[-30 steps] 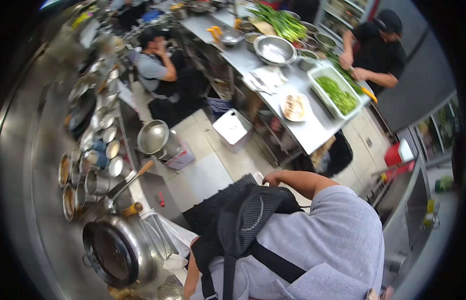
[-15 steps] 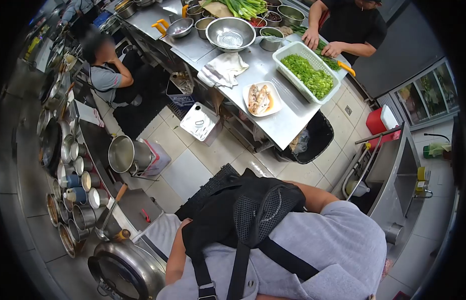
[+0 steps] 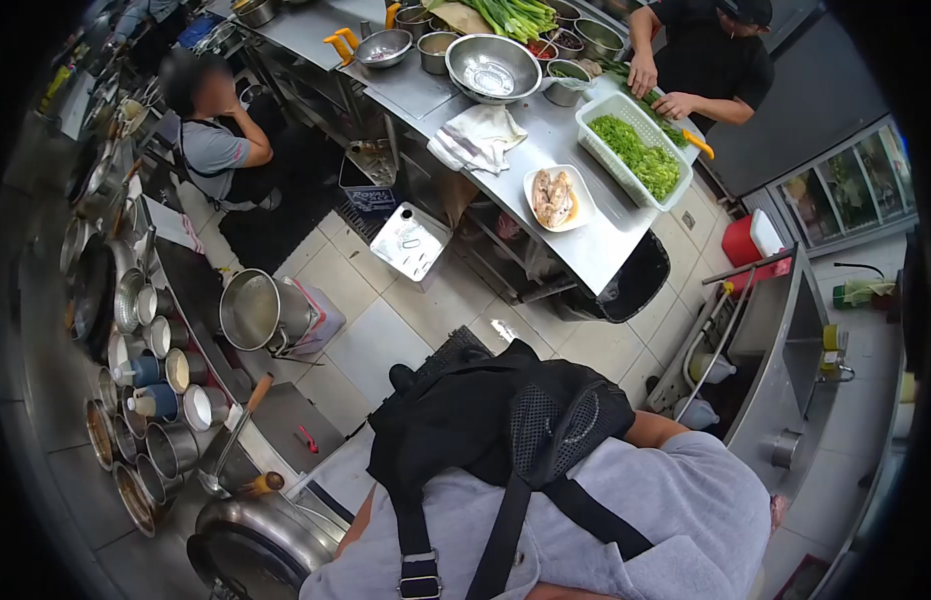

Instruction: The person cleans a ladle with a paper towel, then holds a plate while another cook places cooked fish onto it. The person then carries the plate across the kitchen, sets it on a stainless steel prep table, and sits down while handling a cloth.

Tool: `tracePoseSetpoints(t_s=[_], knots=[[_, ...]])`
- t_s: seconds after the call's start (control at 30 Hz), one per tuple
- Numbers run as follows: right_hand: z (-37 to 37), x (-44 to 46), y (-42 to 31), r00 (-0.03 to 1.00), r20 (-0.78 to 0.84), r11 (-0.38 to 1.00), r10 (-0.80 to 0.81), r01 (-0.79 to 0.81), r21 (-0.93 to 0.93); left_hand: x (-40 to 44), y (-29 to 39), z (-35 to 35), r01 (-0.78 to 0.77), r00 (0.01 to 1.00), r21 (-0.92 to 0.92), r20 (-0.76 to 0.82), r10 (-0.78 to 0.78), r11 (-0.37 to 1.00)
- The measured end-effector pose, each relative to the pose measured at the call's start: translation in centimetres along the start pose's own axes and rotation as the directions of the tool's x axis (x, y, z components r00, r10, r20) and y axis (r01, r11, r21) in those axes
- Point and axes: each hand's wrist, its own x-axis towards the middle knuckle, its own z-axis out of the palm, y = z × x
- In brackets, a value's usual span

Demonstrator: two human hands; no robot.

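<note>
Neither of my hands shows; both are hidden behind my own body or outside the view. My grey shirt [image 3: 676, 500] and a black apron [image 3: 456, 410] with straps fill the lower middle. Bits of bare arm show at either side of the apron. To the lower left of me is a large metal wok [image 3: 256, 560], with a ladle [image 3: 236, 430] with a wooden handle beside it. A wooden-handled brush or similar tool [image 3: 263, 484] lies close to the ladle.
Across the floor stands a steel table [image 3: 596, 250] with a plate of cooked food [image 3: 556, 198], a basket of chopped greens [image 3: 636, 150] and a metal bowl [image 3: 493, 68]. A co-worker's hands [image 3: 671, 103] rest on greens there. Another person [image 3: 221, 140] sits at left. A square tin [image 3: 411, 240] stands on the floor.
My view has turned slightly, so the table and its contents appear shifted right. Less of my bare arm shows at the left of the apron. The plate and basket stay on the table.
</note>
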Motion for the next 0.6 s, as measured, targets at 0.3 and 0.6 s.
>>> tracePoseSetpoints(t_s=[0.3, 0.6], knots=[[3.6, 0.7, -5.6, 0.996, -0.051, 0.994, 0.067, -0.062, 0.093, 3.0, -0.7, -6.6, -0.144, 0.981, -0.017, 0.13, 0.145, 0.989], [4.9, -0.3, -6.8, 0.996, -0.051, 0.986, 0.08, -0.071, 0.149, 4.9, 1.5, -9.4, -0.231, 0.968, -0.034, 0.097, 0.233, 0.972]])
